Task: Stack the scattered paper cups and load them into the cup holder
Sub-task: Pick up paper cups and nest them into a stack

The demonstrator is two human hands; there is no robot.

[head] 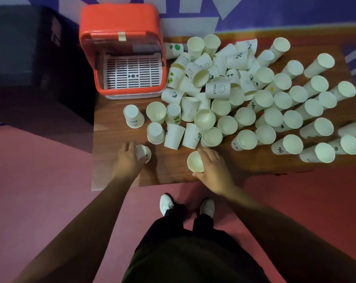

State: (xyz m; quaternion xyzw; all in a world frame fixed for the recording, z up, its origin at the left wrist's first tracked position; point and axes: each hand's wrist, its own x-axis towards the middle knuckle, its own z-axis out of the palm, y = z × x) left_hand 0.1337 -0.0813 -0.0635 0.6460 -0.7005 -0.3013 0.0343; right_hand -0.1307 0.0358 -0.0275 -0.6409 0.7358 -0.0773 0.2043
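Both arms reach forward and down over the near edge of the wooden worktop (120, 137). The left hand (128, 158) is curled around a small paper cup (143, 153), the fingers wrapped on its side — the cup lies tilted, with its base toward the pile. The right hand (212, 170) grips a second cup (195, 161) from the right side, thumb near the body and fingers over the far rim; the open mouth of this cup faces up and to the left. The two hands are apart, each one closed on its own cup. Behind them, a big heap of scattered cups (217, 88) covers the middle and right of the worktop, many upright, some lying. The red cup holder (122, 23) stands at the far left corner, just beside the heap, with a white slotted tray (132, 74) inside.
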